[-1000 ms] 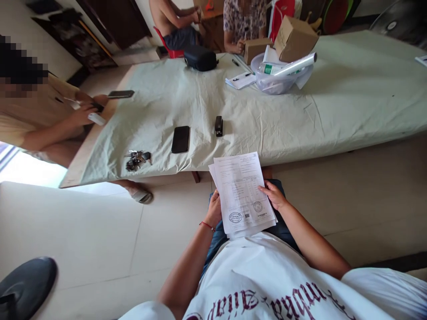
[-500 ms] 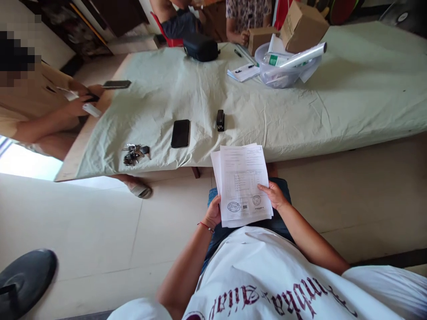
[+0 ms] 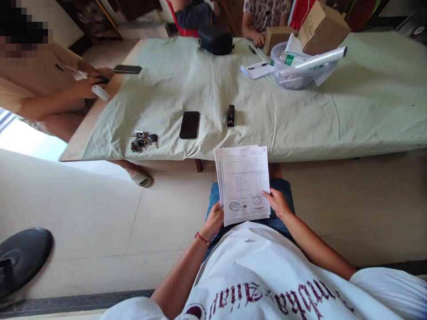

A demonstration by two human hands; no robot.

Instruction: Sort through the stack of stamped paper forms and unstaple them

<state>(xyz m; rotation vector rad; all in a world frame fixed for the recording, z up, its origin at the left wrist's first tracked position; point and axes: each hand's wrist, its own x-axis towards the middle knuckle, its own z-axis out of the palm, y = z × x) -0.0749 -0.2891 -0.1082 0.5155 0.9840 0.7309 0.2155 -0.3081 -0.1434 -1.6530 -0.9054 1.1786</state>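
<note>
A small stack of printed sheets (image 3: 245,182) is held upright-facing over my lap, with two round stamps near the bottom of the top page. My left hand (image 3: 215,218) grips the stack at its lower left edge, its fingers partly hidden by the paper. On the right edge, my right hand (image 3: 277,202) pinches the sheets with the thumb on top. Beyond the papers a black stapler (image 3: 231,115) stands on the cloth-covered table (image 3: 160,89). A black phone (image 3: 189,125) lies to its left, and a bunch of keys (image 3: 143,141) sits nearer the table's left end.
Farther back are a black case (image 3: 215,40), a plastic basket (image 3: 287,80) with a roll and papers, a cardboard box (image 3: 322,29) and a notepad (image 3: 256,70). A person (image 3: 63,89) sits at the left end; others sit across. A black round stool (image 3: 26,260) stands lower left.
The view has shifted, so the table items appear farther right and higher. The sheets now sit more squarely together, and my left hand is slightly lower on their edge.
</note>
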